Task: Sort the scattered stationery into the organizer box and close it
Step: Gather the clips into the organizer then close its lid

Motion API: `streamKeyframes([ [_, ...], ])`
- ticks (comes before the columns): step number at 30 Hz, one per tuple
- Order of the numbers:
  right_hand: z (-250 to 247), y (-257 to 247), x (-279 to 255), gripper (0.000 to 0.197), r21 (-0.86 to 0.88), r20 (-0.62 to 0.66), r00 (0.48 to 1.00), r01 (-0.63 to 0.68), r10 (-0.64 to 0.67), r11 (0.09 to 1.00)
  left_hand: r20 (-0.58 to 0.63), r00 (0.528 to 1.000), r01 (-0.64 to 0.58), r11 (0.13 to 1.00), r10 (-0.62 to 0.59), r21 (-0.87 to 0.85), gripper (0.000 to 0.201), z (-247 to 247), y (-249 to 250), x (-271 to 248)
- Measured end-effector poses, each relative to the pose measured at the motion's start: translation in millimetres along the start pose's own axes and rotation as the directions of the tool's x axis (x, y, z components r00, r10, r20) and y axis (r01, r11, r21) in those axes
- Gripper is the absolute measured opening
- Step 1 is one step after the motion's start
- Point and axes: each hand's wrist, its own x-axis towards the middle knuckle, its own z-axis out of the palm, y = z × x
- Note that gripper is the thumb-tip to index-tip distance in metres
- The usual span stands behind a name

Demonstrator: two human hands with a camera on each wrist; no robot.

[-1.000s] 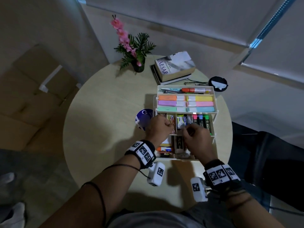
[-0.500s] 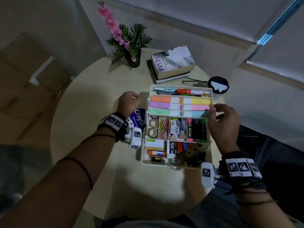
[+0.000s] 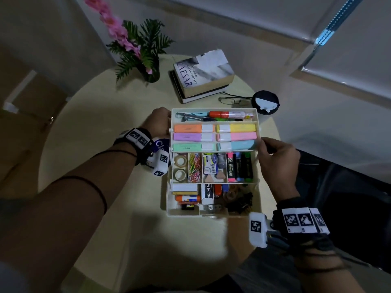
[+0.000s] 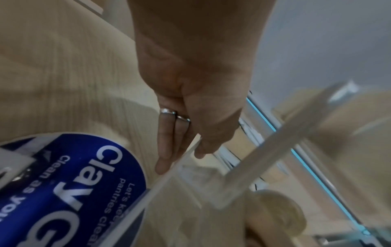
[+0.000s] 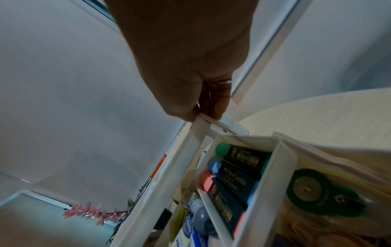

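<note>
- A white tiered organizer box (image 3: 213, 213) stands open on a round, pale wooden table (image 3: 101, 127), in front of the person.
- Nearest tier: a glue stick (image 3: 187, 198), binder clips (image 3: 240, 203) and small oddments.
- Middle tier: tape rolls (image 3: 180, 167), coloured paper clips (image 3: 194, 167), and pink, blue and green markers (image 3: 240, 167).
- Top tray (image 3: 214, 109): pastel highlighters (image 3: 214, 137) in rows, with pens (image 3: 213, 116) behind them.
- The right hand (image 3: 277, 158) pinches the top tray's right edge between thumb and curled fingers.
- The left hand (image 3: 157, 123) holds the tray's left edge, thumb inside and fairly straight fingers (image 4: 167, 150) outside.
- A blue round tub (image 4: 69, 188) sits just beside the box, under the left wrist.
- Farther back: eyeglasses (image 3: 231, 100), a black round object (image 3: 265, 102), stacked books (image 3: 203, 76), and a vase of pink flowers (image 3: 135, 49).
</note>
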Motion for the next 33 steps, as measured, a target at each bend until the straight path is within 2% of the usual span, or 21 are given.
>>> streamKeyframes([
  [2,-2.4,-0.7,-3.1,0.022,-0.009,0.000,1.000,-0.013,0.013,1.000,-0.016,1.000,-0.021,1.000,0.021,-0.018,0.030,-4.7,-0.3,-1.5],
  [4,-6.7,-1.2,-9.6,0.019,-0.013,-0.019,1.000,-0.017,0.017,1.000,-0.057,0.997,-0.056,0.995,0.051,-0.081,0.007,-11.7,3.0,-6.9],
  [7,-14.6,0.4,-27.1,0.015,-0.002,-0.066,0.997,-0.035,0.035,0.999,-0.161,0.987,-0.037,0.982,0.007,-0.185,0.018,-19.5,9.6,-19.0],
  [12,-24.1,4.0,-66.0,0.007,0.066,-0.069,0.996,-0.050,0.054,0.997,-0.332,0.943,-0.128,0.961,0.041,-0.247,0.020,-25.5,16.3,-53.4],
  [16,-28.2,5.9,-95.7,0.035,0.107,-0.062,0.998,0.008,-0.002,0.994,-0.421,0.906,-0.167,0.951,0.044,-0.261,0.016,-26.1,21.1,-82.2],
  [19,-26.5,12.2,-107.9,0.034,0.110,-0.069,0.998,0.012,-0.004,0.994,-0.407,0.911,-0.185,0.950,0.071,-0.250,0.014,-29.4,23.6,-102.1],
  [22,-24.9,18.6,-117.4,0.033,0.107,-0.067,0.998,-0.014,0.021,0.994,-0.352,0.927,-0.225,0.941,0.127,-0.252,0.021,-33.4,26.5,-124.1],
  [25,-22.4,25.8,-123.8,0.013,0.087,-0.060,0.997,-0.052,0.058,0.995,-0.305,0.936,-0.259,0.931,0.176,-0.257,0.033,-35.6,30.4,-148.4],
  [29,-18.9,41.0,-134.1,0.011,0.047,-0.066,0.993,-0.097,0.100,0.994,-0.255,0.910,-0.354,0.933,0.327,-0.068,0.048,-32.4,32.9,-179.5],
  [33,-13.0,56.2,-147.2,0.014,0.049,-0.051,0.988,-0.140,0.142,0.989,-0.138,0.879,-0.454,0.889,0.457,0.057,0.063,-22.3,26.5,-198.6],
])
